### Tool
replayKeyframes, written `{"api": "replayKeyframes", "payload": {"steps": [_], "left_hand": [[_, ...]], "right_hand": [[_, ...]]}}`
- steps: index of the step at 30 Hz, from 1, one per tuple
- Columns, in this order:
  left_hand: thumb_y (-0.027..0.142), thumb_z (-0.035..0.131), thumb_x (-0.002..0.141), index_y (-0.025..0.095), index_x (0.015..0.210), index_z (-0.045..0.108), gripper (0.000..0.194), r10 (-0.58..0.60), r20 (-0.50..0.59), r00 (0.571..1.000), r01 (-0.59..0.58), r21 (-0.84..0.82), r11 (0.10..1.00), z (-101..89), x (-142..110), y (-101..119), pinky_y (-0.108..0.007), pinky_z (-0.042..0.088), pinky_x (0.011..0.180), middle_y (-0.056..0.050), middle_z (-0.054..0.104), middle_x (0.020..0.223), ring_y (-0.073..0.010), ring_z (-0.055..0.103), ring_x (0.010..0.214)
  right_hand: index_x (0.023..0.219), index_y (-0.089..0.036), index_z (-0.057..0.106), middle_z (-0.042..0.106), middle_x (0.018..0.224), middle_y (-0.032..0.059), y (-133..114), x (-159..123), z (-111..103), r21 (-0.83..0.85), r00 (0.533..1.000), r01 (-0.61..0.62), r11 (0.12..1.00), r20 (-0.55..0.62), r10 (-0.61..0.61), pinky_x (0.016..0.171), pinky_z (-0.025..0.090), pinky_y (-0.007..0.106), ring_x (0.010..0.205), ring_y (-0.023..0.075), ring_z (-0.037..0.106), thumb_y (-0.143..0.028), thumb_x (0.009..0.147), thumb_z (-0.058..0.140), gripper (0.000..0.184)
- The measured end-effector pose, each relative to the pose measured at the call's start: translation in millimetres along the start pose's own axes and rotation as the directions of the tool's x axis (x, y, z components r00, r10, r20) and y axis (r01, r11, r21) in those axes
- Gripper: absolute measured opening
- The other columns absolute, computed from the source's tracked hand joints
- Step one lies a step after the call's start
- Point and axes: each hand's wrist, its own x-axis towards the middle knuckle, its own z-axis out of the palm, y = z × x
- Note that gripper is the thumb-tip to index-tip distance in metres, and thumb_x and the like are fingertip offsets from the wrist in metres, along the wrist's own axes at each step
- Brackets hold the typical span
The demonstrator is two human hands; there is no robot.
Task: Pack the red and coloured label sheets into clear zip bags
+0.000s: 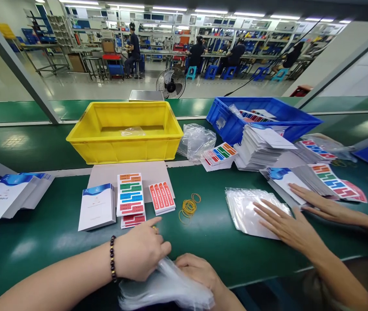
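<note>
A bundle of clear plastic bags (167, 289) is bunched between my two hands at the table's front edge. My left hand (141, 252), with a dark beaded bracelet on its wrist, is closed at the top of the bundle; its index finger sticks out. My right hand (198, 272) is wrapped round the bags from the right. Beyond my left hand lie a stack of white booklets (96, 207), a stack of colourful label sheets (130, 194) and a small pile of red label cards (162, 197). Yellow rubber bands (188, 208) lie to the right of these.
A yellow bin (125, 149) stands behind the stacks, a blue bin (227, 125) to its right. At right a co-worker's hands (289, 229) rest on flat plastic bags (236, 211) and a booklet stack (284, 183). More booklets (5, 196) sit far left.
</note>
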Motion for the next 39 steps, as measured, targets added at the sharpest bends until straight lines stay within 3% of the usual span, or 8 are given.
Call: {"api": "replayKeyframes", "payload": {"steps": [3, 5, 13, 20, 24, 30, 34, 39], "left_hand": [[0.018, 0.050, 0.074, 0.018, 0.071, 0.058, 0.009, -0.143, 0.081, 0.986, 0.146, -0.029, 0.989, 3.5, -12, 3, -0.035, 0.048, 0.064, -0.007, 0.066, 0.065, -0.0205, 0.060, 0.055], [0.018, 0.049, 0.075, 0.019, 0.070, 0.058, 0.010, -0.218, 0.094, 0.971, 0.225, -0.074, 0.971, 6.5, -18, 7, -0.030, 0.044, 0.053, -0.005, 0.066, 0.067, -0.0202, 0.061, 0.057], [0.020, 0.053, 0.071, 0.021, 0.062, 0.055, 0.010, -0.396, 0.157, 0.905, 0.426, -0.346, 0.836, 18.7, -31, 28, -0.027, 0.035, 0.052, -0.002, 0.066, 0.065, -0.0190, 0.060, 0.059], [0.027, 0.043, 0.076, 0.020, 0.057, 0.042, 0.020, -0.646, 0.241, 0.724, 0.635, -0.600, 0.487, 33.7, -48, 34, -0.025, 0.033, 0.055, 0.000, 0.058, 0.063, -0.0161, 0.052, 0.059], [0.030, 0.043, 0.076, 0.021, 0.056, 0.034, 0.024, -0.659, 0.293, 0.693, 0.638, -0.675, 0.370, 38.3, -53, 40, -0.024, 0.031, 0.055, 0.002, 0.048, 0.060, -0.0144, 0.044, 0.059], [0.037, 0.043, 0.077, 0.020, 0.058, 0.037, 0.026, -0.685, 0.250, 0.685, 0.568, -0.771, 0.287, 47.7, -62, 47, -0.024, 0.032, 0.057, 0.003, 0.042, 0.062, -0.0137, 0.038, 0.059], [0.044, 0.043, 0.078, 0.018, 0.064, 0.050, 0.031, -0.713, 0.183, 0.677, 0.470, -0.852, 0.228, 53.2, -68, 47, -0.025, 0.036, 0.059, 0.000, 0.049, 0.065, -0.0156, 0.042, 0.063], [0.047, 0.046, 0.078, 0.015, 0.073, 0.060, 0.035, -0.764, 0.164, 0.624, 0.400, -0.907, 0.133, 58.6, -75, 40, -0.026, 0.040, 0.062, -0.003, 0.060, 0.072, -0.0177, 0.048, 0.066]], "right_hand": [[0.101, -0.018, 0.064, 0.069, 0.092, 0.0092, -22, -7, 56, 0.068, 0.993, 0.081, 0.994, 0.082, -0.086, 0.073, 0.053, 0.032, 0.085, 0.0207, 0.064, -0.035, 0.081, 0.052, 0.028], [0.113, -0.019, 0.055, 0.067, 0.095, 0.0103, -24, -11, 70, 0.082, 0.989, 0.126, 0.989, 0.062, -0.131, 0.076, 0.052, 0.035, 0.086, 0.0229, 0.063, -0.032, 0.079, 0.053, 0.037], [0.121, -0.023, 0.044, 0.065, 0.102, 0.0091, -17, -20, 67, 0.013, 0.995, 0.102, 0.995, -0.021, -0.102, 0.079, 0.051, 0.034, 0.089, 0.0244, 0.063, -0.025, 0.073, 0.057, 0.049], [0.129, -0.023, 0.039, 0.055, 0.122, 0.0127, 5, -51, 97, 0.067, 0.967, -0.176, 0.982, -0.172, 0.186, 0.089, 0.048, 0.038, 0.107, 0.0286, 0.056, -0.023, 0.066, 0.066, 0.068], [0.130, -0.020, 0.041, 0.049, 0.129, 0.0148, 9, -55, 98, 0.236, 0.927, -0.338, 0.911, -0.082, 0.365, 0.092, 0.044, 0.040, 0.113, 0.0296, 0.052, -0.033, 0.066, 0.068, 0.071], [0.134, -0.020, 0.034, 0.052, 0.126, 0.0126, -14, -31, 83, 0.481, 0.912, -0.399, 0.780, 0.121, 0.391, 0.087, 0.045, 0.039, 0.103, 0.0286, 0.056, -0.037, 0.056, 0.073, 0.089], [0.104, -0.015, 0.059, 0.067, 0.090, 0.0062, -24, -23, 86, 0.504, 0.867, -0.491, 0.711, 0.201, 0.456, 0.069, 0.049, 0.030, 0.076, 0.0225, 0.061, -0.030, 0.055, 0.071, 0.053], [0.066, -0.014, 0.061, 0.058, 0.057, -0.0025, -28, -19, 93, 0.398, 0.776, -0.621, 0.676, 0.186, 0.603, 0.052, 0.041, 0.021, 0.053, 0.0117, 0.048, -0.021, 0.059, 0.062, 0.010]]}}
